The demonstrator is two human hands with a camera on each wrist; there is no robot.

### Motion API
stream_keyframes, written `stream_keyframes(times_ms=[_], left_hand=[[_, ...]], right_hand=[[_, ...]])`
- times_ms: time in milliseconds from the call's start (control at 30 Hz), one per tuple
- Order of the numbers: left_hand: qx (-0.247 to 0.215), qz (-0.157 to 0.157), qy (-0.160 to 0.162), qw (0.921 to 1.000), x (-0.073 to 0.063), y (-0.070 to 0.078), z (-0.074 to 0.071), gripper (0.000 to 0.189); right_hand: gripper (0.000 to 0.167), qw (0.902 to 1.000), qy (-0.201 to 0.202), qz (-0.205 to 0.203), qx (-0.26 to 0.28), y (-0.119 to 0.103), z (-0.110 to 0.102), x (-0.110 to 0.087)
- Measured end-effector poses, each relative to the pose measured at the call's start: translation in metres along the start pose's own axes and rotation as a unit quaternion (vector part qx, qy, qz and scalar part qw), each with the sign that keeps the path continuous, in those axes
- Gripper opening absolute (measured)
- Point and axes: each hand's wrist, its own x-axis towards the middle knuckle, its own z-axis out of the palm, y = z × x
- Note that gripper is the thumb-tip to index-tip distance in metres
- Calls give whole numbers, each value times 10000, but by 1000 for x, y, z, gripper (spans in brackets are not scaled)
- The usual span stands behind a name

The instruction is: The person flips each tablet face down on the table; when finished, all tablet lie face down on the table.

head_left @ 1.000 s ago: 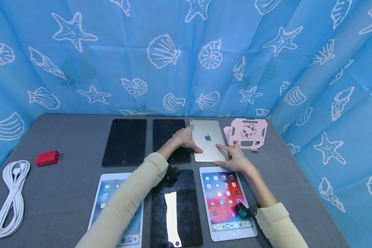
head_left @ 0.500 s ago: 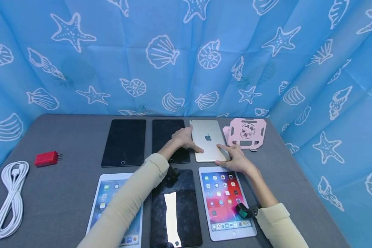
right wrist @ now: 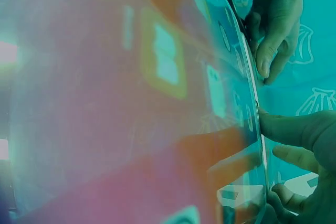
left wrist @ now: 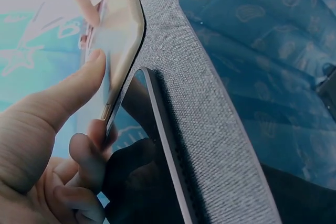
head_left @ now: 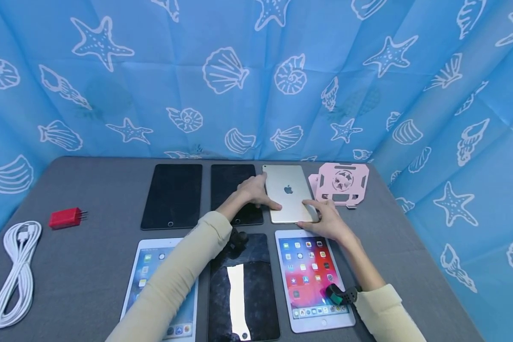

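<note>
A silver tablet (head_left: 287, 180) lies face down at the back of the table, its apple logo upward. My left hand (head_left: 255, 191) grips its left side; in the left wrist view the thumb (left wrist: 79, 88) lies on the tablet's back and the curled fingers are at its edge. At the lower right corner is my right hand (head_left: 328, 221), index finger at the right side and thumb at the bottom edge. In the right wrist view a lit screen hides much of the tablet, and my right hand (right wrist: 304, 140) shows at the lower right.
Two dark tablets (head_left: 173, 194) lie left of the silver one. In the front row are a white tablet (head_left: 147, 263), a black tablet (head_left: 262, 294) and a lit white tablet (head_left: 308, 275). A pink stand (head_left: 361, 183), red charger (head_left: 65, 218) and white cable (head_left: 21, 280) flank them.
The silver tablet has shifted slightly to the right with both hands on it. My right fingers have moved a little rightward along with its corner.
</note>
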Motion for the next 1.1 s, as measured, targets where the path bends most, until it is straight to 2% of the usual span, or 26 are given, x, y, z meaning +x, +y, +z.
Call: stream_keyframes(times_ms=[133, 300, 400, 567, 800, 1100], left_hand=[[39, 112, -121, 9999, -1, -2, -4, 116], [122, 742, -130, 9971, 1, -11, -8, 115], [103, 1096, -6, 9939, 2, -21, -12, 106], [240, 1321, 332, 9904, -1, -40, -22, 93], [773, 1248, 684, 9868, -8, -68, -46, 87], [1019, 832, 747, 9885, -19, -105, -78, 88]], right_hand=[[63, 9996, 252, -88, 13, -6, 1, -2], [61, 9982, 514, -294, 9, -15, 0, -2], [61, 9981, 530, -308, 100, -21, -1, -2], [60, 9982, 422, -354, 251, -33, -1, -2], [60, 9968, 438, -575, 340, -48, 4, -3], [63, 9955, 248, -820, 417, -68, 14, 0]])
